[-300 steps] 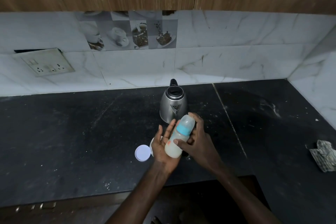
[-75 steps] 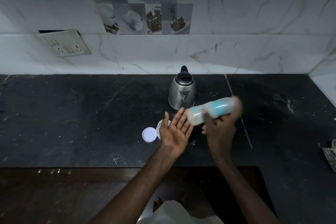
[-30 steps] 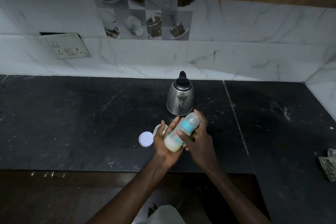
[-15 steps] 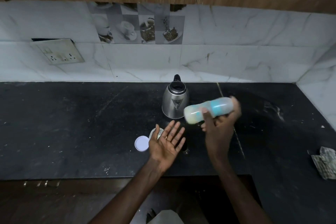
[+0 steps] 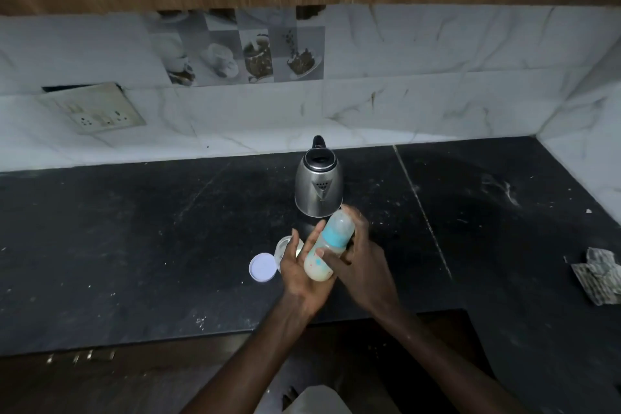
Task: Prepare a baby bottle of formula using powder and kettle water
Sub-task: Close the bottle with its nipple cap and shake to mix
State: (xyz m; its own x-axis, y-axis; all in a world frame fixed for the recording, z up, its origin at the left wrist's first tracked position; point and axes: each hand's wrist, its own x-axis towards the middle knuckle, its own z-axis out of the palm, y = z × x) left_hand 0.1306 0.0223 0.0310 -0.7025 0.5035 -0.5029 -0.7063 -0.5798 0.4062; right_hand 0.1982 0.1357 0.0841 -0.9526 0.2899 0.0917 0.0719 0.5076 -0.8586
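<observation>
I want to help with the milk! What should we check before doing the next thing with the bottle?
1. Cap and blue collar on the bottle: ok.
2. Grip: the right hand curls round it, base against the left hand palm: ok.
3. Powder fully mixed: cannot tell; the liquid looks milky.
4. Lid on the powder tub: not ok; the white lid lies beside it.
5. Upright kettle behind the hands: ok.
6. Milk cool enough: cannot tell.

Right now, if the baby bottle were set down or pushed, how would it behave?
The baby bottle is round-bodied, so on its side it may roll. Milky liquid shows inside, so it is likely hefty for its size. Its plastic looks rigid, unlikely to crumple.
</observation>
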